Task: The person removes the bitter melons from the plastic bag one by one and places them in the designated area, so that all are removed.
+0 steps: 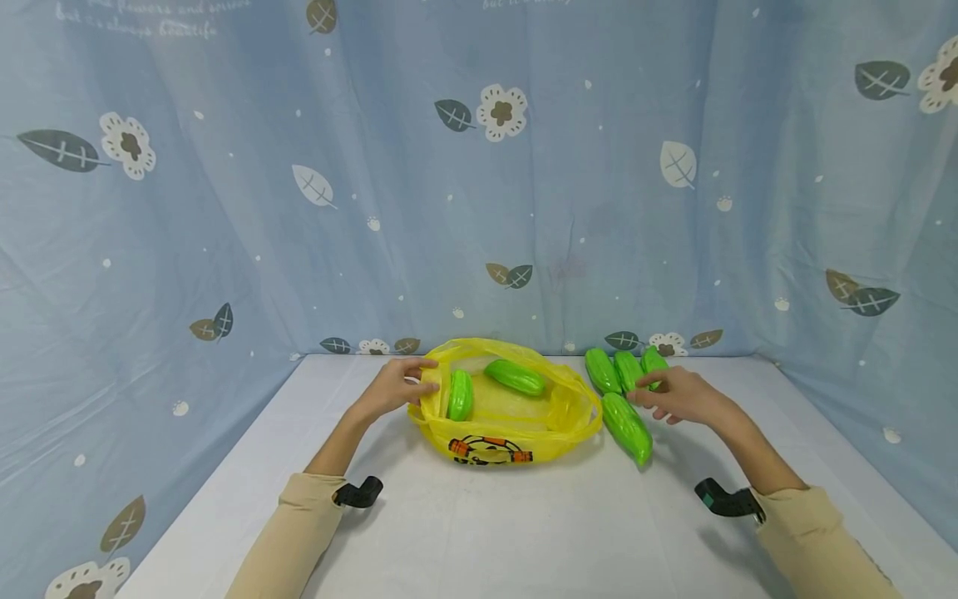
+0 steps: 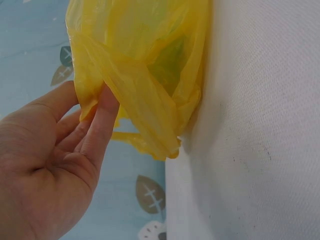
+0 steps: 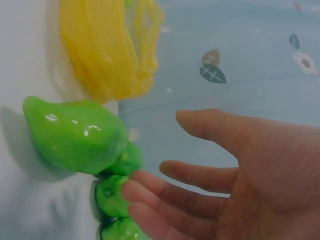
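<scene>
A yellow plastic bag (image 1: 557, 443) lies with its mouth spread wide, holding one green gourd (image 1: 460, 396) at its left side and another green gourd (image 1: 515, 377) toward the back. My left hand (image 1: 392, 387) pinches the bag's left rim between thumb and fingers; the left wrist view shows the thin film (image 2: 140, 85) folded there. My right hand (image 1: 684, 395) hovers empty, fingers loosely spread, beside a glossy green gourd (image 3: 80, 135) near the bag's right end. Just behind that one, three more green gourds (image 1: 602, 371) sit in a row, partly covered by my right fingers in the head view.
A white-covered table (image 1: 524, 532) carries everything. Blue curtain (image 1: 569, 183) with leaf and flower prints hangs behind the table and along both sides. Each wrist bears a small black camera (image 1: 359, 492).
</scene>
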Motion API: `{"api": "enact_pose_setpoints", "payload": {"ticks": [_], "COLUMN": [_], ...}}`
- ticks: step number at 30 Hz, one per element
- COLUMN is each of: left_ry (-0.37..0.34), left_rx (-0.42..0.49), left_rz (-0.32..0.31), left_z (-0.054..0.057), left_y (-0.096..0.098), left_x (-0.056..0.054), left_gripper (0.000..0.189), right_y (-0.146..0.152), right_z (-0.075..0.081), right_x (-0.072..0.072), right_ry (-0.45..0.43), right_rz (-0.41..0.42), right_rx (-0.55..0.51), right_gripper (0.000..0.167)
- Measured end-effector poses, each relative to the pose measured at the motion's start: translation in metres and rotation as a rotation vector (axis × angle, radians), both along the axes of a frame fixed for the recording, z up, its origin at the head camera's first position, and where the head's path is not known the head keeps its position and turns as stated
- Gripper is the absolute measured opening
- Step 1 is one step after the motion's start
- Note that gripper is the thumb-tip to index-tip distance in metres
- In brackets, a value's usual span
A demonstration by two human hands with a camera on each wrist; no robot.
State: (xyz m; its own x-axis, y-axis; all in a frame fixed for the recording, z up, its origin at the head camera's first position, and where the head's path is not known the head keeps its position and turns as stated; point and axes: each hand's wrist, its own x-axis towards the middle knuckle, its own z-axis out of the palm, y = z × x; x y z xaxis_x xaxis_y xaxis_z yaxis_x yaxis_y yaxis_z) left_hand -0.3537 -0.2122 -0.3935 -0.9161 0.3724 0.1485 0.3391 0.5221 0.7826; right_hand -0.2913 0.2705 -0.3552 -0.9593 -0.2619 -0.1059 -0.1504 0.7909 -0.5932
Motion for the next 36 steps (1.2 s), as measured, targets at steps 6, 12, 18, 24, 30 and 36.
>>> {"api": "enact_pose_setpoints", "payload": {"ticks": [6,12,18,24,30,36], "left_ry": [-0.011,-0.016,-0.014,-0.022,-0.023,-0.018], "left_rx": [0.003,0.001,0.001,0.013,0.020,0.015], "left_rz": [0.011,0.021,0.018,0.016,0.009,0.016], "left_z": [0.001,0.001,0.001,0.001,0.001,0.002], "left_y": [0.001,0.002,0.001,0.001,0.000,0.001], "left_x": [0.001,0.001,0.000,0.000,-0.001,0.001], "left_gripper": [0.049,0.049,0.049,0.048,0.049,0.049], "right_y": [-0.005,-0.012,-0.018,-0.023,-0.028,-0.037], "right_z": [0.005,0.011,0.018,0.022,0.025,0.031], "right_x": [-0.001,-0.004,-0.006,-0.009,-0.010,-0.011], "right_ry": [0.036,0.074,0.105,0.111,0.129,0.137], "right_rz": [-0.004,0.002,0.026,0.053,0.070,0.062], "right_rx": [-0.003,-0.002,0.001,-0.003,-0.014,0.012], "right_gripper": [0.061,0.058,0.060,0.056,0.055,0.057]}}
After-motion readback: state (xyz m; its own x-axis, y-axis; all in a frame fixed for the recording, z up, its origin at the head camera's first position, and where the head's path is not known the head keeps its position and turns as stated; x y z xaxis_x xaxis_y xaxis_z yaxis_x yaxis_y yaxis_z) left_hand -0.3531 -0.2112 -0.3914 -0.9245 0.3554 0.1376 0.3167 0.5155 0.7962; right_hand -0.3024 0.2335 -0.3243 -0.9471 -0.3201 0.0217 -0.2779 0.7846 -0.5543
